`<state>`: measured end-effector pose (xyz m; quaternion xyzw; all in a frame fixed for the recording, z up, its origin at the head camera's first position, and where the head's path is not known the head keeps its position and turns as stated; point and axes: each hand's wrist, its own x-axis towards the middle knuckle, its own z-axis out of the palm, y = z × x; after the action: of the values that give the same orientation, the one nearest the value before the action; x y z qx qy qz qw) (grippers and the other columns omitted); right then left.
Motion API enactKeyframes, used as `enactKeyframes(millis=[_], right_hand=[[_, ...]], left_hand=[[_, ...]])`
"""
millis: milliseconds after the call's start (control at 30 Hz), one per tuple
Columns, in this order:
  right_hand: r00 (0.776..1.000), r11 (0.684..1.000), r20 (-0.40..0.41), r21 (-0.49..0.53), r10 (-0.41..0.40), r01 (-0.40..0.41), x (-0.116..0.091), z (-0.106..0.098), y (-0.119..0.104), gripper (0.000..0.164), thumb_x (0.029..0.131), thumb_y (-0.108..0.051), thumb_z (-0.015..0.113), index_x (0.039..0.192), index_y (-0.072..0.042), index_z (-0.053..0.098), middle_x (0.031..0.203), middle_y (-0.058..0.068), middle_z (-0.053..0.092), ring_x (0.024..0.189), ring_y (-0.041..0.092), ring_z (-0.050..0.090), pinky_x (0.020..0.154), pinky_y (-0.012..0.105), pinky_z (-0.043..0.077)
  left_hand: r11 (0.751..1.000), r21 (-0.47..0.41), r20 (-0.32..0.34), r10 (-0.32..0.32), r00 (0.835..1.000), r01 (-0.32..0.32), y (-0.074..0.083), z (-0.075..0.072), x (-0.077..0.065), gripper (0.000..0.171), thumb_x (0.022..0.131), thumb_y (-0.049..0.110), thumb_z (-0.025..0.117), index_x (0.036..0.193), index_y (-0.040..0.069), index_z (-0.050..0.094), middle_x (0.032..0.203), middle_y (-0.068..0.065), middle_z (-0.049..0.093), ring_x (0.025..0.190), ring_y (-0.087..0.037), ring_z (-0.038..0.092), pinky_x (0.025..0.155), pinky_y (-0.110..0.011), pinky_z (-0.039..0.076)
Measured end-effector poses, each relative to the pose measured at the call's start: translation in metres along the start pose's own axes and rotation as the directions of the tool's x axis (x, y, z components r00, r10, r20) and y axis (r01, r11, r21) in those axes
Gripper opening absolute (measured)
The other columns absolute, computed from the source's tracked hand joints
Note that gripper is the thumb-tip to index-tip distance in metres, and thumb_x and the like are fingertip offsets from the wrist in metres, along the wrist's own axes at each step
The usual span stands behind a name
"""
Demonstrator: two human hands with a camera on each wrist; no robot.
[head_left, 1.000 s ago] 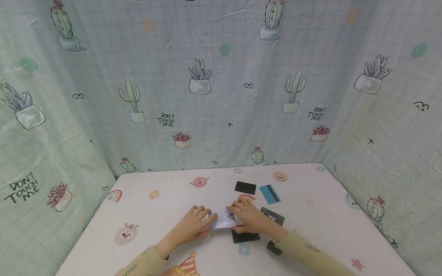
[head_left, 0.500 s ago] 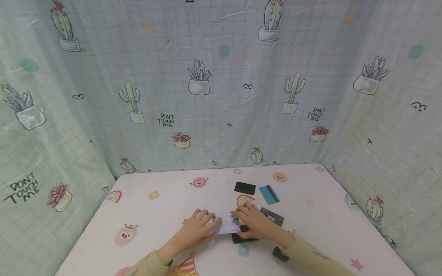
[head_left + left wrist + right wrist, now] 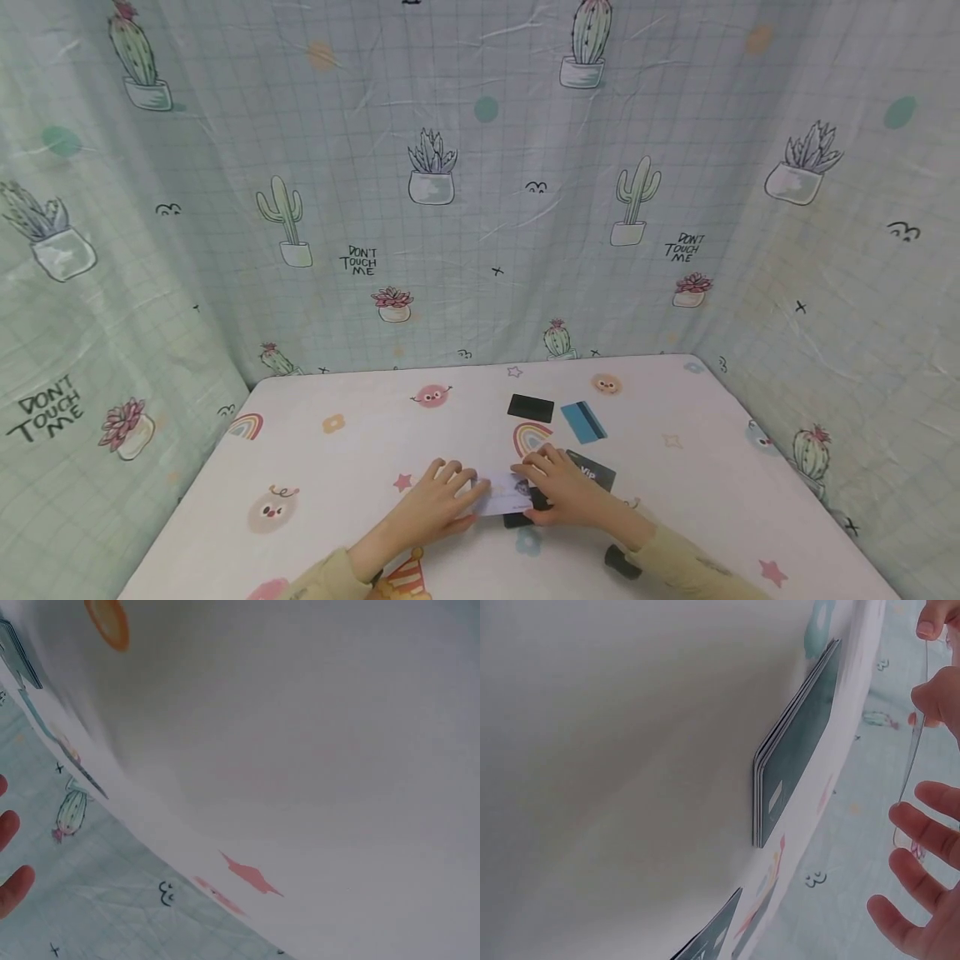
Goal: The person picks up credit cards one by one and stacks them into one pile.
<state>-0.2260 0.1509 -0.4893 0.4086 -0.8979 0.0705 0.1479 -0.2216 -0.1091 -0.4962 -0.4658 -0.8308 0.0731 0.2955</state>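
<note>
A pale white card (image 3: 501,495), with a small dark picture near its right end, is held by both hands above the table. My left hand (image 3: 442,502) pinches its left edge. The thumb and a fingertip of my right hand (image 3: 564,490) grip the opposite end. Seen edge-on in the right wrist view, the card (image 3: 913,761) is a thin line between the hands. Below it lies a stack of dark cards (image 3: 799,750), mostly covered by the right hand and white card in the head view. Only a few fingertips (image 3: 16,889) of the left hand show in its wrist view.
A dark card marked "Vip" (image 3: 596,472) lies beside the right hand. Farther back are a black card (image 3: 531,408) and a blue card with a dark stripe (image 3: 583,422). A small dark object (image 3: 622,562) is under the right wrist. Patterned curtains (image 3: 480,242) border the table.
Both hands have shifted rightward and slightly toward the person, carrying the white card along. It now covers more of the dark stack. The other cards lie where they were.
</note>
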Motion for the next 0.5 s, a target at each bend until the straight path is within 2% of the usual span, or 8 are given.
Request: enactKeyframes(millis=[133, 333, 500], right_hand=[[1.000, 1.000, -0.016, 0.012, -0.001, 0.001, -0.005, 0.000, 0.003, 0.060, 0.071, -0.043, 0.066, 0.122, -0.017, 0.050, 0.110, -0.006, 0.051, 0.096, 0.011, 0.038, 0.081, 0.035, 0.039], [1.000, 1.000, -0.009, -0.014, 0.000, 0.000, -0.012, 0.002, 0.008, 0.060, 0.071, -0.045, 0.066, 0.123, -0.019, 0.049, 0.109, -0.006, 0.051, 0.096, 0.011, 0.038, 0.082, 0.036, 0.040], [0.998, 0.999, -0.061, -0.040, -0.031, 0.029, -0.016, 0.004, 0.011, 0.061, 0.068, -0.043, 0.069, 0.121, -0.018, 0.051, 0.105, -0.006, 0.053, 0.093, 0.011, 0.039, 0.081, 0.035, 0.040]], left_hand=[[1.000, -0.002, 0.000, 0.017, 1.000, -0.017, 0.002, -0.001, 0.002, 0.046, 0.077, 0.047, 0.061, 0.117, 0.025, 0.051, 0.103, 0.004, 0.056, 0.093, -0.015, 0.048, 0.081, -0.035, 0.039], [0.999, -0.035, 0.052, 0.028, 0.998, -0.026, 0.005, -0.002, 0.007, 0.046, 0.080, 0.046, 0.059, 0.120, 0.026, 0.048, 0.106, 0.004, 0.057, 0.097, -0.015, 0.048, 0.084, -0.036, 0.039], [0.999, -0.037, 0.071, 0.033, 0.997, -0.030, 0.008, 0.001, 0.012, 0.046, 0.081, 0.047, 0.056, 0.122, 0.026, 0.047, 0.107, 0.005, 0.057, 0.098, -0.015, 0.048, 0.084, -0.036, 0.039]])
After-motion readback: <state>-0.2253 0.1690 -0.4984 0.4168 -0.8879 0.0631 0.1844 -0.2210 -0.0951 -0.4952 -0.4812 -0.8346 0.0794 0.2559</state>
